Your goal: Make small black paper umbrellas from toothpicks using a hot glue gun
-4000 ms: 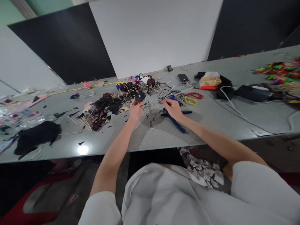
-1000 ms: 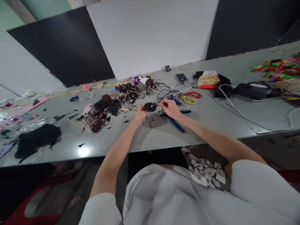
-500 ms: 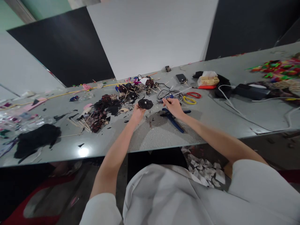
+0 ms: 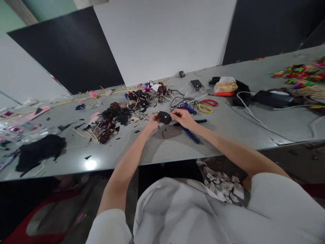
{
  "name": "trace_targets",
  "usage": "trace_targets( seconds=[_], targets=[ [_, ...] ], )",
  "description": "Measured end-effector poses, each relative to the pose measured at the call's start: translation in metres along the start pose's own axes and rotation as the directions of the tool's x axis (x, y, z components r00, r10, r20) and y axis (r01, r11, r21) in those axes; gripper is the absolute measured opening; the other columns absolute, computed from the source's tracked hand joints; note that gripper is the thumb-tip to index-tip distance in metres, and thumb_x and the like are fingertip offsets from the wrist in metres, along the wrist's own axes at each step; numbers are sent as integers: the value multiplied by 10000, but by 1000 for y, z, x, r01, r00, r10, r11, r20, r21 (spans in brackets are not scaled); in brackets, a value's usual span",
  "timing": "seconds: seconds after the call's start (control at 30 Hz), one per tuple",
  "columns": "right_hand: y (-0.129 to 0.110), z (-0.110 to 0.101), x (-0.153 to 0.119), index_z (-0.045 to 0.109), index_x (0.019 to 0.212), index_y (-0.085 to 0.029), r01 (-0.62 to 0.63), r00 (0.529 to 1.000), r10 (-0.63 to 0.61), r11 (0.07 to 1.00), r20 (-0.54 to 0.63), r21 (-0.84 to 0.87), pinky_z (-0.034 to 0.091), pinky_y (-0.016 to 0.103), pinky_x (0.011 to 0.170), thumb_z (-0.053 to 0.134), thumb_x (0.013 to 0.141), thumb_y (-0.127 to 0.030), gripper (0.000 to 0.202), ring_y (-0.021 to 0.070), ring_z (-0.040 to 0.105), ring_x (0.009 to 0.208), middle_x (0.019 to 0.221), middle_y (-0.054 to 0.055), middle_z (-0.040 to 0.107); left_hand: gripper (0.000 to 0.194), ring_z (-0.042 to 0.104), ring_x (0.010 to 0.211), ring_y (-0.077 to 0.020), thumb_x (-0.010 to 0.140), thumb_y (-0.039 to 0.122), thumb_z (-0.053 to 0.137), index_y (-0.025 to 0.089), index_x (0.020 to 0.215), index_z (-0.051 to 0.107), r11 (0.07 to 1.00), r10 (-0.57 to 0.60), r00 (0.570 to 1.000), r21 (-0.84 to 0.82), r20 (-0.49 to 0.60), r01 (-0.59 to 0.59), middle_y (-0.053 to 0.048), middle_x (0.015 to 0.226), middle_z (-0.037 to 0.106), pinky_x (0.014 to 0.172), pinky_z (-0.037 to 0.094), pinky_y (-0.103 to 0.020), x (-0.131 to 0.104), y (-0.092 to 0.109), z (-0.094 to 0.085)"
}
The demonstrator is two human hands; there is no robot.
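Note:
A dark, rounded piece with a small white spot [image 4: 164, 117] is raised over the table between my hands. My left hand [image 4: 152, 122] grips it at its left side, fingers closed. At its right edge, my right hand [image 4: 183, 117] has its fingers pinched together; whether they hold the rim or something small there is hidden. Blue-handled pliers [image 4: 191, 135] lie under my right wrist, partly covered. Just beyond that hand rests a blue glue gun [image 4: 187, 107]. Left of my hands spreads a pile of dark scraps and stick-studded balls [image 4: 122, 113].
Scissors with red and yellow handles [image 4: 206, 105] lie to the right, near a phone [image 4: 196, 84]. A white cable [image 4: 266, 126] loops across the right side. Black cloth [image 4: 40, 150] lies at the left front. White partitions [image 4: 165, 40] stand behind the grey table [image 4: 157, 152].
My left hand has moved slightly right with the dark piece, turning its spotted face more toward me. My right hand has come left and down to the piece's edge, uncovering the glue gun.

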State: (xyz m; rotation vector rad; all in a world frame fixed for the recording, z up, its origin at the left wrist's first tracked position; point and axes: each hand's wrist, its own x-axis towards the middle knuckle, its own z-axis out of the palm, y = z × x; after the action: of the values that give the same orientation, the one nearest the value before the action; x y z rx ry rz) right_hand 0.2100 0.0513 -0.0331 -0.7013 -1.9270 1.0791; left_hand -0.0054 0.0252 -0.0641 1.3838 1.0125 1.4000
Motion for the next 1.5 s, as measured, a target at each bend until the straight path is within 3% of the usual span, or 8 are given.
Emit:
trace_targets(
  seconds=[0.33,0.47,0.73,0.87,1.03,1.17,1.27,1.5],
  targets=[
    [2,-4,1,616,768,-217,31,999,-32,999,-40,-18,359,301,591,642,910,-680,485,146,455,583,618,-20,520,391,741,927,-267,536,402,991,165,742,756,999,5,1000,34,-14,-4,-78,768,770,905,599,-426,4,-7,-3],
    [2,-3,2,663,778,-203,49,996,-54,997,-71,-67,352,301,587,645,916,-637,456,145,464,585,627,-12,547,331,733,998,-279,597,372,960,168,758,755,1000,12,1000,12,-28,-12,-97,800,767,926,595,-432,6,-9,-3],
    [16,-13,9,709,770,-174,33,980,-62,988,-191,-152,361,295,599,645,910,-611,464,153,516,620,689,29,646,321,735,923,-177,554,276,950,242,775,718,960,-27,982,-280,-185,-27,-5,862,776,947,594,-341,4,-9,-13],
    [18,-17,7,729,740,-169,22,976,-61,982,-209,-185,338,293,586,632,927,-646,522,144,487,590,634,20,613,360,732,983,-189,563,225,916,257,833,679,948,-34,976,-316,-216,-37,2,906,760,995,571,-367,7,-7,-18],
    [14,-8,4,680,697,-184,-50,993,58,996,-106,72,277,283,508,603,919,-747,610,114,372,487,513,-37,413,228,721,1089,-235,685,249,881,243,816,695,976,-47,989,-219,-138,15,-36,887,737,996,568,-377,8,-9,-15],
    [12,-1,4,706,886,-181,-38,999,34,968,23,249,313,268,526,714,860,-714,534,102,391,530,617,-46,467,287,729,1016,-248,618,324,930,229,779,712,983,-37,994,-181,-105,18,-35,831,750,931,581,-383,7,-12,-10],
    [10,1,4,702,1009,-175,-35,995,13,969,94,243,339,265,548,766,831,-666,526,102,420,569,690,-36,534,344,732,958,-237,563,370,963,213,758,727,992,-12,998,-128,-57,5,-37,801,756,907,578,-369,6,-12,-6],
    [8,0,2,646,769,-177,43,993,-51,996,108,73,313,264,550,698,897,-632,475,104,414,557,597,-41,500,376,732,955,-251,515,383,993,217,734,736,989,23,997,-142,-76,-33,-49,792,763,895,583,-379,5,-8,-1]
  ],
)
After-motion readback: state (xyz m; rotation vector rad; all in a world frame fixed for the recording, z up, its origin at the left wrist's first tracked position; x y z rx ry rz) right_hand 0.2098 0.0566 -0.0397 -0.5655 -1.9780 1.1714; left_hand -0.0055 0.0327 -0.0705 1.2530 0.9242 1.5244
